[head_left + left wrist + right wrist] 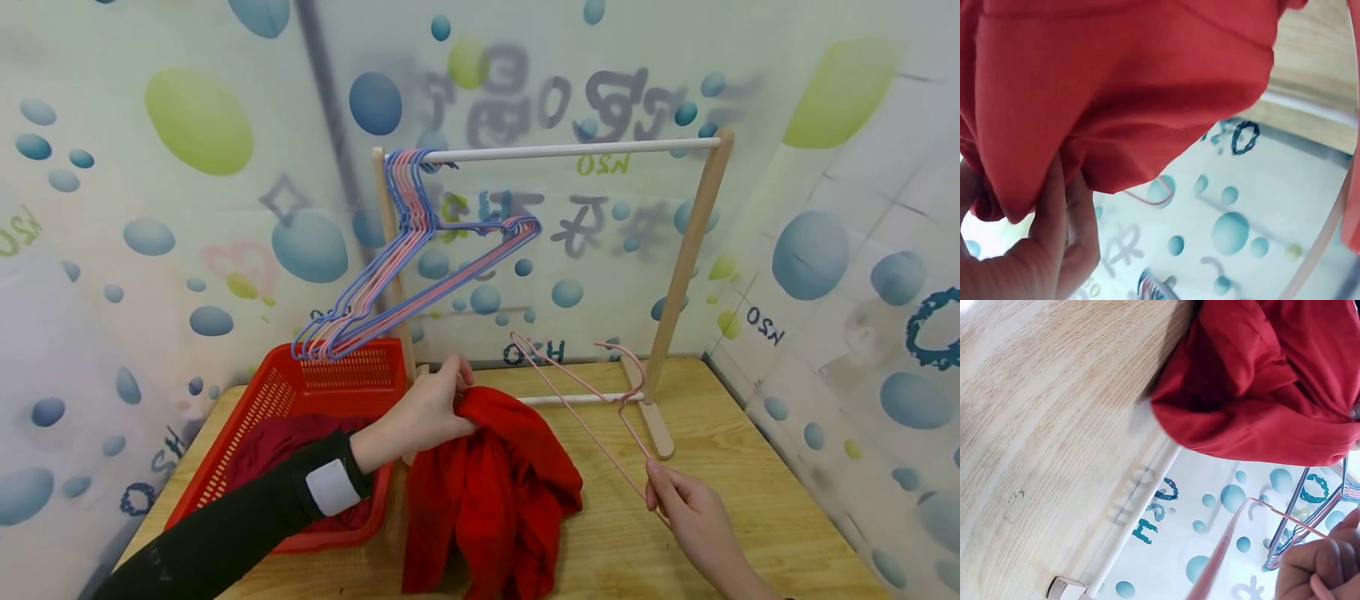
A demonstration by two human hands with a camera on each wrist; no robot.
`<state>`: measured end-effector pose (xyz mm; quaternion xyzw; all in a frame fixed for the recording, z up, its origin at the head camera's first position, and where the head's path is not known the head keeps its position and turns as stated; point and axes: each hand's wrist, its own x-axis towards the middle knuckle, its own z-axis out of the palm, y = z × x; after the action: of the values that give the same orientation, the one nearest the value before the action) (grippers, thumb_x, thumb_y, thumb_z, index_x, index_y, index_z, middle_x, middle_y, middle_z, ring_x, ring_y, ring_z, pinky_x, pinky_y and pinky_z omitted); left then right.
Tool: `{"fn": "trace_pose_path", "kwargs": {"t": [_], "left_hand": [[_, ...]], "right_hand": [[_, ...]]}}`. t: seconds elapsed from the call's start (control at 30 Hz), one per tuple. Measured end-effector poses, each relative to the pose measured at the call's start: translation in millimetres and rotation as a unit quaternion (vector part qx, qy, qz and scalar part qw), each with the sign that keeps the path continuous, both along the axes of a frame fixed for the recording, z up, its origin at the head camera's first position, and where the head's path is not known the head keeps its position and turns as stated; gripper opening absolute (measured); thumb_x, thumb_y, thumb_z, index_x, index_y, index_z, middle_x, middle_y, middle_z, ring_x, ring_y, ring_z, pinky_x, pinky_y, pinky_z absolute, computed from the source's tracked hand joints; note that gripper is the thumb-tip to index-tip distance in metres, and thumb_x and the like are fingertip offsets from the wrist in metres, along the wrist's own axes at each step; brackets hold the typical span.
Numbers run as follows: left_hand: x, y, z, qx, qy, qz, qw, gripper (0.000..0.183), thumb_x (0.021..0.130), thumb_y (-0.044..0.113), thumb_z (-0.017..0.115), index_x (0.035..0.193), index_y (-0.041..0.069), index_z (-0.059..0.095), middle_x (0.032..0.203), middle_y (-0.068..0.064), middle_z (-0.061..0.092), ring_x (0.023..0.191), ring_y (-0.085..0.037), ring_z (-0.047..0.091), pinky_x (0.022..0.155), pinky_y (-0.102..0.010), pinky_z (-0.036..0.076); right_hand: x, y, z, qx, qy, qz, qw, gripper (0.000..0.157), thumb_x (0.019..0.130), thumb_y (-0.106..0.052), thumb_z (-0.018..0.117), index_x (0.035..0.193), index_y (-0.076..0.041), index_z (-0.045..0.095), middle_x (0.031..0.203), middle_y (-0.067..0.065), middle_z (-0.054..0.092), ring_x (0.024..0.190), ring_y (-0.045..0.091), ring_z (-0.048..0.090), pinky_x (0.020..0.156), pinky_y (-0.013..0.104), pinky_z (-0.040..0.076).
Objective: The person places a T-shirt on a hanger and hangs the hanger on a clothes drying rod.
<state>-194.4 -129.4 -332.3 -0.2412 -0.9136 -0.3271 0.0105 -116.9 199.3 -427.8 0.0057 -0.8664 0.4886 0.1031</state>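
Observation:
A bright red garment (pixel 498 492) hangs in folds from my left hand (pixel 420 412), which pinches its upper edge above the table. In the left wrist view the fingers grip the red cloth (pixel 1129 81) from below. My right hand (pixel 693 517) holds a pink hanger (pixel 577 408) by one end, its hook pointing up and away. The hanger and the garment are apart in the head view. From the right wrist view, curled fingers (pixel 1319 565) close round the thin pink hanger, with the red cloth beyond.
A rack with wooden posts (pixel 693 267) and a white rail (pixel 577 151) stands at the back. Several blue and pink hangers (pixel 408 250) hang at its left end. Below them, a red plastic basket (pixel 217 450) holds dark red cloth (pixel 292 442). A patterned curtain surrounds the wooden table (pixel 750 467).

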Motion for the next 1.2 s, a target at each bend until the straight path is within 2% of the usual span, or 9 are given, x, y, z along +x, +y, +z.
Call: {"fn": "trace_pose_path", "kwargs": {"t": [0.2, 0.33, 0.5, 0.73, 0.9, 1.03, 1.2], "left_hand": [[-4.5, 0.7, -14.4, 0.01, -0.015, -0.022, 0.9996, 0.047, 0.074, 0.008, 0.079, 0.104, 0.006, 0.043, 0.089, -0.006, 0.063, 0.086, -0.018, 0.062, 0.07, -0.031, 0.05], [-4.2, -0.8, -21.5, -0.023, -0.024, -0.038, 0.9987, 0.046, 0.072, 0.004, 0.079, 0.101, 0.007, 0.043, 0.082, -0.006, 0.061, 0.083, -0.019, 0.062, 0.069, -0.032, 0.048], [-3.8, -4.9, -26.2, -0.06, -0.02, -0.063, 0.9961, 0.044, 0.069, -0.003, 0.075, 0.1, 0.007, 0.045, 0.083, -0.004, 0.053, 0.078, -0.018, 0.054, 0.067, -0.032, 0.045], [-5.0, -13.3, -22.7, -0.035, -0.019, -0.051, 0.9979, 0.028, 0.08, -0.002, 0.068, 0.102, 0.006, 0.054, 0.097, -0.005, 0.061, 0.097, -0.022, 0.062, 0.079, -0.034, 0.051], [-5.4, -15.9, -21.0, -0.017, -0.018, -0.033, 0.9991, 0.019, 0.084, 0.0, 0.064, 0.101, 0.006, 0.056, 0.098, -0.006, 0.063, 0.096, -0.021, 0.064, 0.08, -0.035, 0.052], [-5.5, -16.4, -24.8, -0.01, 0.006, -0.028, 0.9996, 0.018, 0.084, -0.001, 0.062, 0.099, 0.007, 0.055, 0.097, -0.005, 0.063, 0.093, -0.02, 0.065, 0.079, -0.034, 0.052], [-5.0, -16.5, -30.3, -0.003, 0.039, -0.028, 0.9988, 0.021, 0.083, -0.003, 0.063, 0.095, 0.008, 0.049, 0.093, -0.004, 0.06, 0.093, -0.021, 0.064, 0.079, -0.035, 0.052]], "right_hand": [[0.3, -0.8, -0.4, -0.006, -0.006, -0.003, 1.0, 0.044, 0.103, -0.032, 0.044, 0.067, -0.011, 0.056, 0.052, -0.001, 0.036, 0.042, 0.012, 0.032, 0.042, 0.029, 0.032], [0.7, -0.7, -1.4, -0.005, -0.006, -0.003, 1.0, 0.044, 0.103, -0.031, 0.044, 0.067, -0.01, 0.056, 0.052, -0.001, 0.035, 0.042, 0.011, 0.032, 0.042, 0.028, 0.032], [0.9, -0.1, -2.4, -0.002, -0.012, -0.005, 1.0, 0.044, 0.103, -0.031, 0.043, 0.068, -0.008, 0.057, 0.052, -0.001, 0.036, 0.043, 0.012, 0.032, 0.042, 0.028, 0.032], [1.7, -0.1, -0.7, -0.011, -0.018, -0.009, 1.0, 0.044, 0.103, -0.032, 0.043, 0.068, -0.009, 0.056, 0.053, 0.0, 0.036, 0.043, 0.012, 0.033, 0.042, 0.029, 0.032], [1.5, 0.1, -0.1, -0.023, -0.011, -0.008, 1.0, 0.043, 0.103, -0.031, 0.043, 0.069, -0.009, 0.056, 0.052, 0.0, 0.035, 0.043, 0.013, 0.033, 0.042, 0.029, 0.032], [1.9, 0.9, -1.3, -0.035, 0.0, -0.006, 0.999, 0.039, 0.103, -0.027, 0.045, 0.073, -0.007, 0.058, 0.052, 0.0, 0.034, 0.042, 0.013, 0.032, 0.04, 0.028, 0.031], [1.5, 2.8, -3.3, -0.024, 0.006, -0.006, 1.0, 0.036, 0.103, -0.026, 0.045, 0.075, -0.008, 0.059, 0.054, -0.001, 0.035, 0.043, 0.012, 0.032, 0.039, 0.028, 0.031]]}}
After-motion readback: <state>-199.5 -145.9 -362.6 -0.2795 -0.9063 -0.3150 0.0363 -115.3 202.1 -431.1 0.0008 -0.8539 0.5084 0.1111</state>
